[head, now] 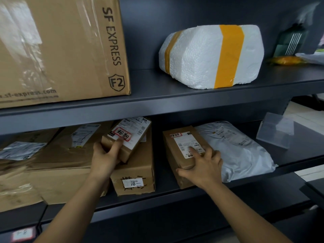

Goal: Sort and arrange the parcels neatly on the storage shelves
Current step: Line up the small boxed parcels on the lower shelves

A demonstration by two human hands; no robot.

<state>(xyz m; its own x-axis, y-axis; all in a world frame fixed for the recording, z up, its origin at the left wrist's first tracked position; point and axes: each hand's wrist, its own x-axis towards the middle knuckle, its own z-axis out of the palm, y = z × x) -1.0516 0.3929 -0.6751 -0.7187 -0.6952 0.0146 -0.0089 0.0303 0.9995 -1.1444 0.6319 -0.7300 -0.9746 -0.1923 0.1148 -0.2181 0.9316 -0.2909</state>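
On the lower shelf (175, 195), my left hand (105, 155) grips the near end of a small labelled cardboard box (129, 135) that lies tilted on top of a longer cardboard box (138, 172). My right hand (203, 165) holds the near corner of another small brown box (182, 146), thumb at its front edge and forefinger stretched over its white label. A grey plastic mailer bag (240, 148) lies against that box on the right.
Large worn cardboard boxes (52, 163) fill the lower shelf's left. On the upper shelf (157, 100) stand a big SF Express carton (61, 46) and a white foam parcel (212, 55) with yellow tape. A clear plastic holder (275, 132) sits at right.
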